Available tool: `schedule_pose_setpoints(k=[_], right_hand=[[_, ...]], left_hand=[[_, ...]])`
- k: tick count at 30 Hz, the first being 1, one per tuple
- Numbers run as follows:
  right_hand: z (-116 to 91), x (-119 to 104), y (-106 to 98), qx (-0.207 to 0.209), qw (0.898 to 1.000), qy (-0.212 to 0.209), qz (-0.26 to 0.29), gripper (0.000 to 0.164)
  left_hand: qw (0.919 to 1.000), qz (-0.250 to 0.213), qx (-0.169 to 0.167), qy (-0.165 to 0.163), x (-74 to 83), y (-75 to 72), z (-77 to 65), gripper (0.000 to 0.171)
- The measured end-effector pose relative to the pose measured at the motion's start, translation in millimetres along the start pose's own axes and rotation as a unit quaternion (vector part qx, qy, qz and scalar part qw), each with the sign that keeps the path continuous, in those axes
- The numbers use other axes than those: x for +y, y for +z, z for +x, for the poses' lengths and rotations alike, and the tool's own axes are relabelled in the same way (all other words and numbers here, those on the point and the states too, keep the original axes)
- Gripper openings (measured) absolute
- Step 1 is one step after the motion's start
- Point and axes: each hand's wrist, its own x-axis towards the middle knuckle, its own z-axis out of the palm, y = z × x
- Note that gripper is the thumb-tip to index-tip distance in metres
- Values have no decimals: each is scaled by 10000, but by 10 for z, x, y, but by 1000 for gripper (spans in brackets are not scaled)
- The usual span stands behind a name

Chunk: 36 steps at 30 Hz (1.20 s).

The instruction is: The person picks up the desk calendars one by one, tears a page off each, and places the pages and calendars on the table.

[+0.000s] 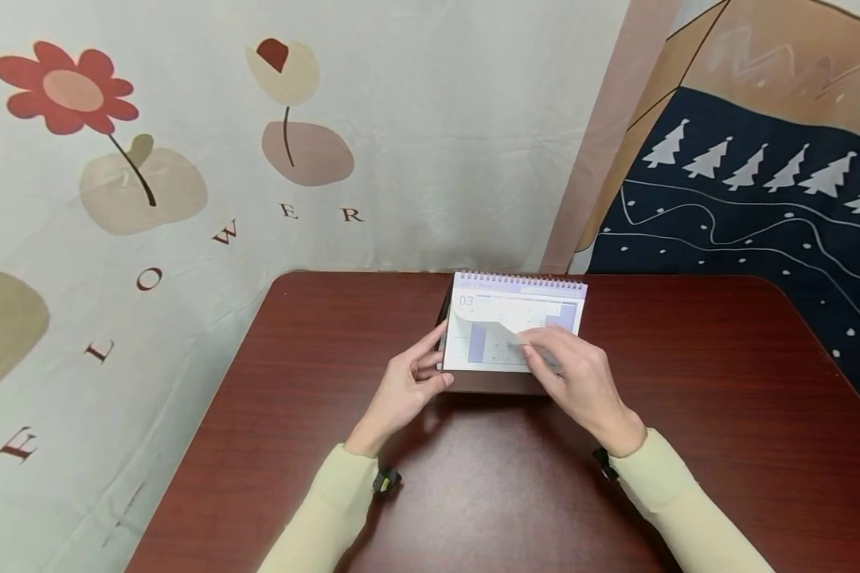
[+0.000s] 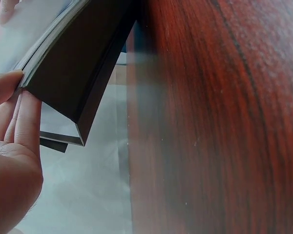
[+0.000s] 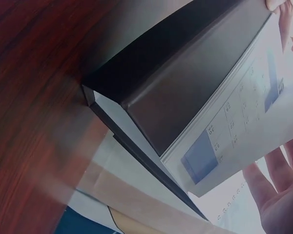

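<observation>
A spiral-bound desk calendar (image 1: pixel 466 350) stands on its dark brown base (image 1: pixel 498 384), with "03" printed on the top page (image 1: pixel 498 305). My left hand (image 1: pixel 404 386) holds the calendar's left side, and in the left wrist view the thumb (image 2: pixel 5 88) lies against the edge of the page stack with fingers below it. Between thumb and forefinger, my right hand (image 1: pixel 580 382) pinches the lower part of the top page, which curls up off the printed sheet beneath. In the right wrist view, a printed sheet (image 3: pixel 234 126) partly covers the right fingers (image 3: pixel 278 170).
The calendar sits near the far edge of a reddish-brown wooden table (image 1: pixel 315 358). Behind it hangs a pale cloth (image 1: pixel 430 159) with flower prints. A dark blue panel with white trees (image 1: pixel 745 207) is at the right. Both wrists wear small dark devices (image 1: pixel 387 480).
</observation>
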Motion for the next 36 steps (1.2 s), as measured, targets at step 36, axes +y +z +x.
schedule_pose_setpoints(k=[36], right_hand=[[85, 16, -185, 744, 9927, 905, 283, 28]], left_hand=[[9960, 798, 331, 245, 211, 30, -76, 60]])
